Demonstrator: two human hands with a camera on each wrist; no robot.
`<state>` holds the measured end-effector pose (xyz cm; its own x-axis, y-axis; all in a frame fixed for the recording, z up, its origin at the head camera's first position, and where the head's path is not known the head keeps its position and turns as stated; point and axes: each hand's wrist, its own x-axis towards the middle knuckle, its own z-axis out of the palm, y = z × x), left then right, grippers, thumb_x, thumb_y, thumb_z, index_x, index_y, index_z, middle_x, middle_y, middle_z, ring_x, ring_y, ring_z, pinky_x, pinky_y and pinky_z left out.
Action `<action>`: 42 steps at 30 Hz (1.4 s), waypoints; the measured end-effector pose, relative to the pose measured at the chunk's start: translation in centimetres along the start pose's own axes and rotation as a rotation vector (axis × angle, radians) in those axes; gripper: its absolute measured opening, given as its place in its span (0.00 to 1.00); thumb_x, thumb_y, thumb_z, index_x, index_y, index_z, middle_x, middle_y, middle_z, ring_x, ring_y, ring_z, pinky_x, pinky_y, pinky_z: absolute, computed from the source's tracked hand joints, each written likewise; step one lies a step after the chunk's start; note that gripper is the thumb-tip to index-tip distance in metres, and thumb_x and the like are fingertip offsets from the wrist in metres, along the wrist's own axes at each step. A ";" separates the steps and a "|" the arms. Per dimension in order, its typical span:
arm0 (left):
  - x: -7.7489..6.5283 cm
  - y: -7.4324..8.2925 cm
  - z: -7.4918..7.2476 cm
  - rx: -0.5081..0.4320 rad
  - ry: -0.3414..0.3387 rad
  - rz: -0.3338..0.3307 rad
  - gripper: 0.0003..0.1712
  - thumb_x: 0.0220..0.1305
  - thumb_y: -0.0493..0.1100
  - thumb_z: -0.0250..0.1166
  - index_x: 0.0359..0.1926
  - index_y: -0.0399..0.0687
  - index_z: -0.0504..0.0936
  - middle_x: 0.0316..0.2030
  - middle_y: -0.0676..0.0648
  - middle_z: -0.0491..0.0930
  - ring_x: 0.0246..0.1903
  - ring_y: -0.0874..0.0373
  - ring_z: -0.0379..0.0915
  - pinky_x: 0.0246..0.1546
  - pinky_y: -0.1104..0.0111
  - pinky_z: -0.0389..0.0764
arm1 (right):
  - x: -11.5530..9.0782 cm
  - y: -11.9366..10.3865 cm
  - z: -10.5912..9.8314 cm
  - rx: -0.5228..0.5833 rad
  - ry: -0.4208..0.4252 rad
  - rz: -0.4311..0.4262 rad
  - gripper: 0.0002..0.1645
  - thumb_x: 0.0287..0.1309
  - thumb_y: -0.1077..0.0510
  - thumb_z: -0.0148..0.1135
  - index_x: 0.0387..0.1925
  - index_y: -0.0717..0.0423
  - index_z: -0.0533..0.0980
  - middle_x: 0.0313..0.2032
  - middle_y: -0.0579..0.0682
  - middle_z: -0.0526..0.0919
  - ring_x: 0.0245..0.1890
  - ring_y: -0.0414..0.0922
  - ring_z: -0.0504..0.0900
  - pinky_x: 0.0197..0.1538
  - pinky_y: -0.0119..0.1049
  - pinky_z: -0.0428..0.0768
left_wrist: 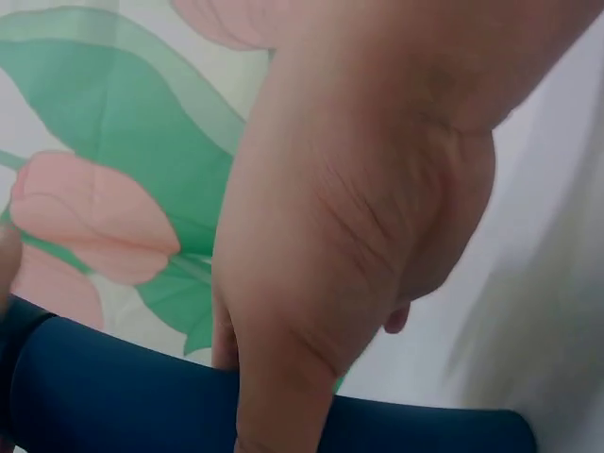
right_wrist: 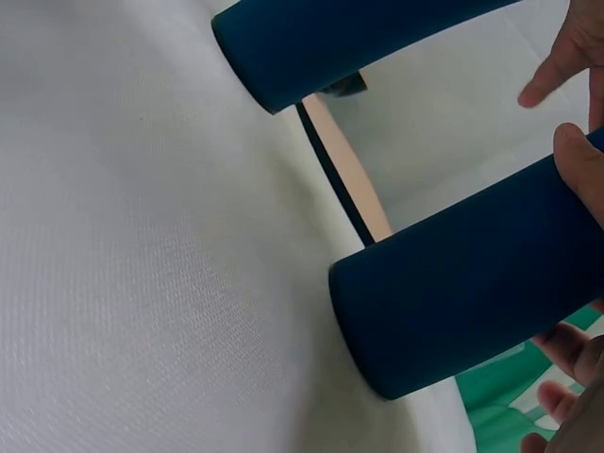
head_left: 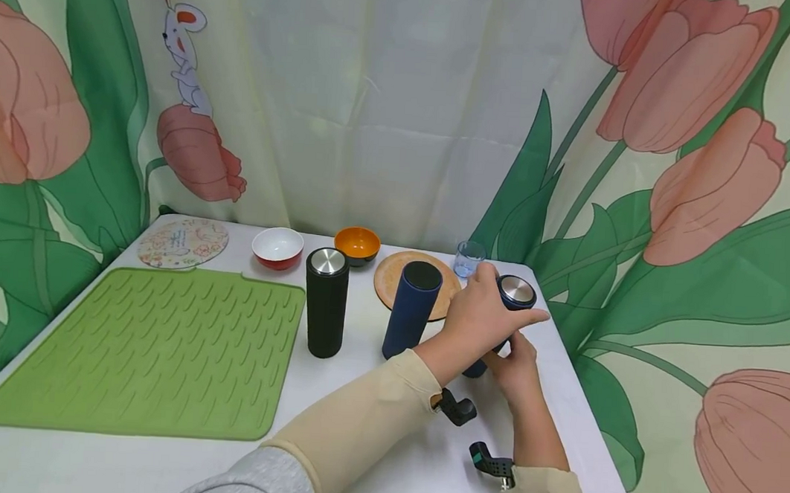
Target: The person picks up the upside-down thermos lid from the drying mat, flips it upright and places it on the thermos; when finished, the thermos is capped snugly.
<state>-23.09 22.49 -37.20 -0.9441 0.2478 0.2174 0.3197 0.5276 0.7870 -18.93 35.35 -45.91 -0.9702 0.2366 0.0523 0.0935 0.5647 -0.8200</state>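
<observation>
A dark blue thermos [head_left: 518,290] with a steel-topped lid stands tilted at the table's right side. My right hand [head_left: 517,368] grips its body, thumb [right_wrist: 578,160] on one side and fingers on the other. My left hand [head_left: 475,318] is beside the lid, thumb stretched across and a finger behind. In the right wrist view a left-hand finger [right_wrist: 543,87] is apart from the thermos body [right_wrist: 462,278]. Whether any left fingers touch the lid is hidden. Another blue thermos [head_left: 413,307], with a dark top, and a black thermos [head_left: 326,310] with a steel top stand to the left.
A green mat [head_left: 155,353] covers the table's left part. Behind are a floral round mat [head_left: 183,243], a white-and-red bowl [head_left: 278,248], an orange bowl [head_left: 357,244], a round tan board [head_left: 393,272] and a clear glass [head_left: 469,258]. A tulip-printed curtain [head_left: 408,128] hangs behind.
</observation>
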 end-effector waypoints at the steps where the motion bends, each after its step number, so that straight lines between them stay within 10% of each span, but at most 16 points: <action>1: 0.0 0.0 -0.1 0.016 -0.002 0.004 0.54 0.49 0.82 0.73 0.62 0.54 0.66 0.48 0.51 0.77 0.33 0.58 0.77 0.25 0.68 0.74 | 0.0 0.0 0.1 0.004 0.002 -0.002 0.41 0.68 0.54 0.70 0.79 0.45 0.66 0.79 0.57 0.66 0.85 0.60 0.50 0.81 0.68 0.53; 12: 0.7 -0.9 -2.6 -0.038 -0.212 0.101 0.42 0.67 0.69 0.70 0.76 0.64 0.69 0.62 0.47 0.78 0.55 0.53 0.81 0.46 0.61 0.85 | 0.1 -0.3 -0.2 -0.041 -0.033 0.101 0.51 0.64 0.36 0.73 0.79 0.51 0.63 0.82 0.63 0.60 0.84 0.65 0.45 0.78 0.74 0.53; 24: 0.0 0.2 -0.4 0.109 -0.047 0.056 0.54 0.53 0.80 0.72 0.66 0.52 0.65 0.52 0.47 0.76 0.37 0.55 0.79 0.28 0.69 0.76 | 0.2 0.3 -0.2 0.010 -0.004 -0.028 0.40 0.67 0.56 0.71 0.77 0.51 0.68 0.77 0.58 0.70 0.84 0.60 0.56 0.81 0.68 0.56; 34: 1.2 0.3 -3.2 0.121 -0.299 0.187 0.42 0.74 0.64 0.65 0.81 0.59 0.63 0.65 0.43 0.75 0.62 0.52 0.78 0.50 0.60 0.86 | 0.5 0.2 -0.9 -0.027 -0.064 0.101 0.53 0.66 0.35 0.71 0.83 0.47 0.58 0.83 0.61 0.56 0.84 0.65 0.53 0.78 0.71 0.59; 42: 0.0 0.5 -1.5 0.091 -0.112 -0.005 0.60 0.51 0.82 0.71 0.69 0.48 0.63 0.54 0.48 0.76 0.43 0.55 0.80 0.35 0.66 0.80 | 0.7 0.5 -0.3 -0.028 -0.068 0.033 0.47 0.68 0.45 0.71 0.81 0.45 0.62 0.82 0.59 0.60 0.85 0.63 0.50 0.80 0.71 0.53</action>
<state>-23.02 21.50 -35.99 -0.9325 0.3313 0.1441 0.3259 0.5996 0.7309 -19.51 36.10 -46.11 -0.9793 0.2017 -0.0145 0.1313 0.5797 -0.8042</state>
